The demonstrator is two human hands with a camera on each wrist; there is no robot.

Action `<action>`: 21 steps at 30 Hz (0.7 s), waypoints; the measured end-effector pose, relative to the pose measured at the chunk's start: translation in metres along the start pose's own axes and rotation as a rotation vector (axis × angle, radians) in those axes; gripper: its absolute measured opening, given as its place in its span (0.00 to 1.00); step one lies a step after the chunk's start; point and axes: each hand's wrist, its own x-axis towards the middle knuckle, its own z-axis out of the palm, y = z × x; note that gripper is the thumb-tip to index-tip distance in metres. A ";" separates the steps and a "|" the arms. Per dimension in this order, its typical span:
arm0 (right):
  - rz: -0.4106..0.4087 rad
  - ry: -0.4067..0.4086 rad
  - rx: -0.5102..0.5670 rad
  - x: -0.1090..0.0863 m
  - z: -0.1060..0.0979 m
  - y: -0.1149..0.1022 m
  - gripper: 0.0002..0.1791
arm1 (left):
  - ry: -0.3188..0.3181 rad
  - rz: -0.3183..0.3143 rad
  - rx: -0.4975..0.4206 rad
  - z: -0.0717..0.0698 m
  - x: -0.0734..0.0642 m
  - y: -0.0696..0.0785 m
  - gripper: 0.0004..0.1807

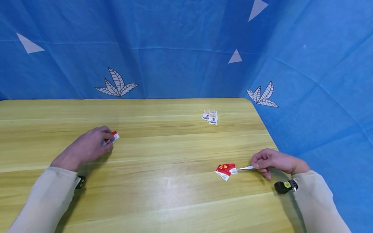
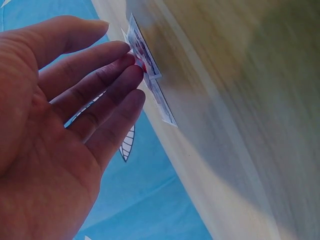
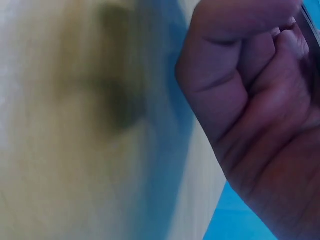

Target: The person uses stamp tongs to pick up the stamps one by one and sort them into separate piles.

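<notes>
At the left of the table, my left hand (image 1: 92,144) reaches down to a small red-and-white stamp (image 1: 116,135), partly hidden by the fingers. Its fingers are nearly straight in the left wrist view, the tips at white-bordered stamps (image 2: 160,102), with the thumb apart. On the right side, the thumb and fingers of my right hand (image 1: 275,160) pinch a thin white stamp (image 1: 246,168), seen almost edge-on. That stamp's far end meets a pair of overlapping red stamps (image 1: 222,172) with yellow emblems. The right wrist view shows curled fingers but not the pinched stamp.
Several picture stamps (image 1: 213,120) overlap near the back right of the wooden table (image 1: 163,139). A blue cloth (image 1: 175,71) with leaf and triangle prints hangs behind the table and along its right side.
</notes>
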 end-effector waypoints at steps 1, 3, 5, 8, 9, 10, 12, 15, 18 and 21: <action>0.001 0.009 -0.006 -0.001 -0.001 -0.001 0.12 | 0.001 0.001 -0.001 0.000 0.000 0.000 0.12; 0.006 0.034 -0.022 -0.002 -0.002 -0.003 0.12 | 0.007 0.008 0.000 0.000 -0.001 0.000 0.11; 0.004 0.061 -0.052 -0.003 -0.003 -0.006 0.12 | 0.011 0.011 0.000 0.000 -0.001 0.000 0.11; -0.004 0.089 -0.090 -0.002 -0.004 -0.012 0.13 | 0.012 0.005 -0.007 0.000 -0.001 0.001 0.12; -0.012 0.093 -0.100 -0.002 -0.004 -0.014 0.13 | 0.011 0.003 -0.011 0.000 -0.001 0.001 0.12; -0.019 0.097 -0.107 -0.001 -0.004 -0.016 0.13 | 0.010 0.000 -0.016 -0.001 -0.001 0.001 0.12; -0.030 0.100 -0.110 0.001 -0.005 -0.020 0.13 | 0.009 -0.004 -0.025 -0.001 -0.001 0.001 0.12; -0.047 0.103 -0.114 0.008 -0.004 -0.026 0.14 | 0.009 -0.002 -0.028 -0.002 -0.001 0.001 0.12; -0.044 0.130 -0.132 0.017 -0.002 -0.035 0.15 | 0.007 -0.003 -0.028 -0.003 -0.002 0.000 0.11; -0.028 0.179 -0.151 0.028 0.001 -0.046 0.16 | 0.006 -0.009 -0.026 -0.002 -0.002 0.000 0.12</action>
